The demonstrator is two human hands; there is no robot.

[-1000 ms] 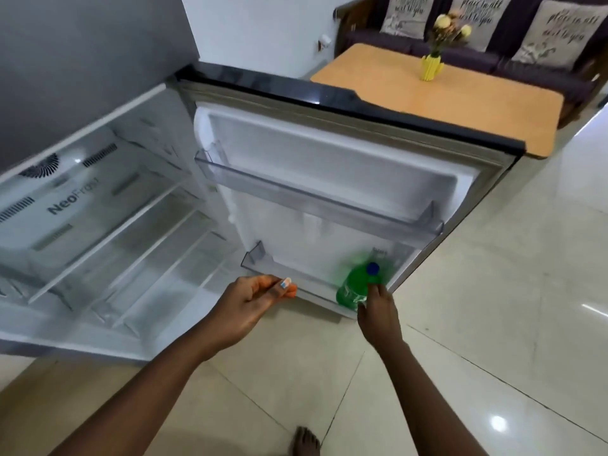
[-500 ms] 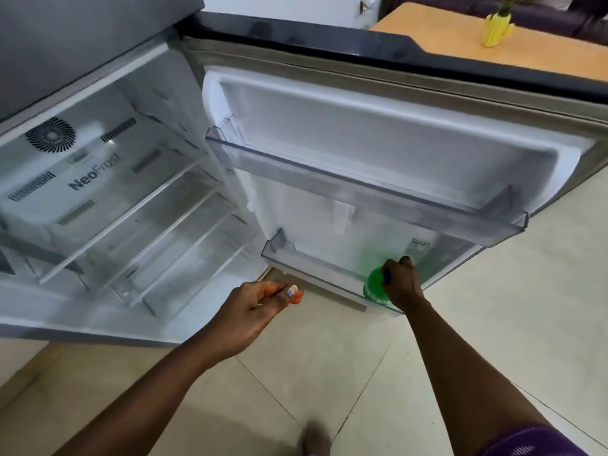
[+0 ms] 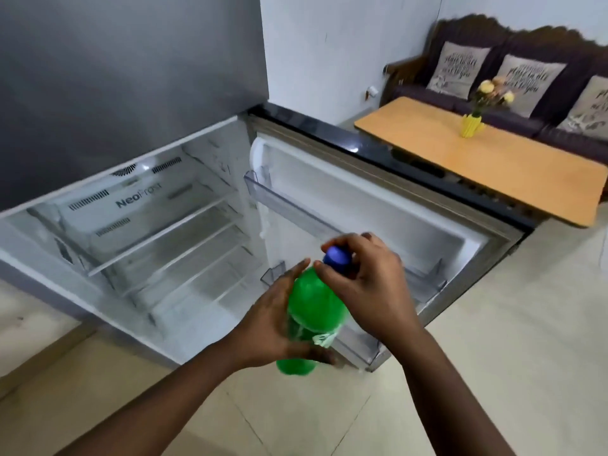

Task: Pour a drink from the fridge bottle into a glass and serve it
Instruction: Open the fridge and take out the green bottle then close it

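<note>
The left hand (image 3: pixel 273 327) wraps the lower body of the green bottle (image 3: pixel 314 311), its fingers curled under the base and the thumb lying up the near side. The bottle is held clear of the fridge, tilted a little, its neck pointing away from the person. At that neck the right hand (image 3: pixel 368 281) closes its fingertips (image 3: pixel 320 266) around the blue cap (image 3: pixel 337 256) (whether the cap is loosened cannot be told). Just beyond the right fingers stands the open fridge door (image 3: pixel 378 205), its clear door shelves (image 3: pixel 296 209) showing nothing inside. To the left of the left hand lie the fridge's glass shelves (image 3: pixel 171 238), with the word NeoFrost on the back panel. Well beyond both hands stand a wooden table (image 3: pixel 493 159) bearing a yellow vase (image 3: pixel 471 126) of flowers, and a dark sofa (image 3: pixel 513 74) with cushions.
</note>
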